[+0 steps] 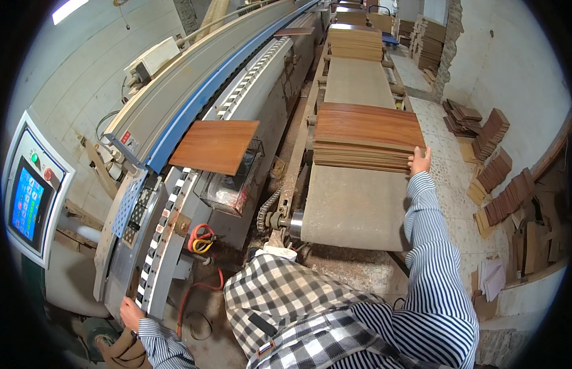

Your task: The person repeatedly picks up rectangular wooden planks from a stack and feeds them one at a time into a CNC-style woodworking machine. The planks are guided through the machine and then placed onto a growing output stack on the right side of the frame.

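Note:
My right hand (420, 160) is at the near right corner of a stack of thin boards (364, 157), touching its edge. Reddish-brown wood grain covers the top board (369, 124); whether my fingers grip it is unclear. The stack sits on a wide grey conveyor belt (355, 207). Low on the left, my left hand (131, 314) is curled by the near end of the edge-banding machine's feed track (152, 258), its fingertips partly hidden. Another wood-grain board (216, 145) lies across the machine, one side under the blue guide beam (184, 120).
A control panel with a lit touchscreen (27, 203) stands at left. Below the board hang a wire basket (226, 198) and red-and-yellow-handled scissors (202, 240). More board stacks (355, 44) line the conveyor. Board bundles (505, 196) lean along the right wall.

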`<state>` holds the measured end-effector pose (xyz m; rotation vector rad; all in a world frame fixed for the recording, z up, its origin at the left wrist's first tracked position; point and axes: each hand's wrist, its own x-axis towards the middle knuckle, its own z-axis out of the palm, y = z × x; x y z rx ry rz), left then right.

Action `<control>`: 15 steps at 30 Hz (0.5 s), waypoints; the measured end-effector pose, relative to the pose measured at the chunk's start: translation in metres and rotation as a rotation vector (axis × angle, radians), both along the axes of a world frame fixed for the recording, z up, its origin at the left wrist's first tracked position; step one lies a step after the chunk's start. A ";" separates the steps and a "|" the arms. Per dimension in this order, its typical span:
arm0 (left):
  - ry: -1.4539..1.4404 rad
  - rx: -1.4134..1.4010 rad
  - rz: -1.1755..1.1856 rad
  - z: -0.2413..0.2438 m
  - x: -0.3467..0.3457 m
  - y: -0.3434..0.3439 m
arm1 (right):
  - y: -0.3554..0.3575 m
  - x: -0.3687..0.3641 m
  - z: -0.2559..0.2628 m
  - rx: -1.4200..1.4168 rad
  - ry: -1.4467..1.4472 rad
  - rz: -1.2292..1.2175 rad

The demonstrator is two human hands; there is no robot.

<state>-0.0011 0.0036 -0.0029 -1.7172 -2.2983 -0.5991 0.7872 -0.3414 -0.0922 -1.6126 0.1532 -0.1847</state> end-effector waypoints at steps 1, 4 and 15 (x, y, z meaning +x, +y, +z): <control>-0.003 0.007 0.003 -0.001 -0.002 0.002 | -0.004 0.003 0.009 -0.021 0.059 -0.002; -0.005 0.023 0.010 -0.006 -0.005 0.004 | -0.010 0.014 0.008 -0.088 0.102 -0.041; 0.015 0.010 -0.002 -0.007 -0.009 0.006 | -0.018 -0.017 -0.067 0.481 -0.001 0.030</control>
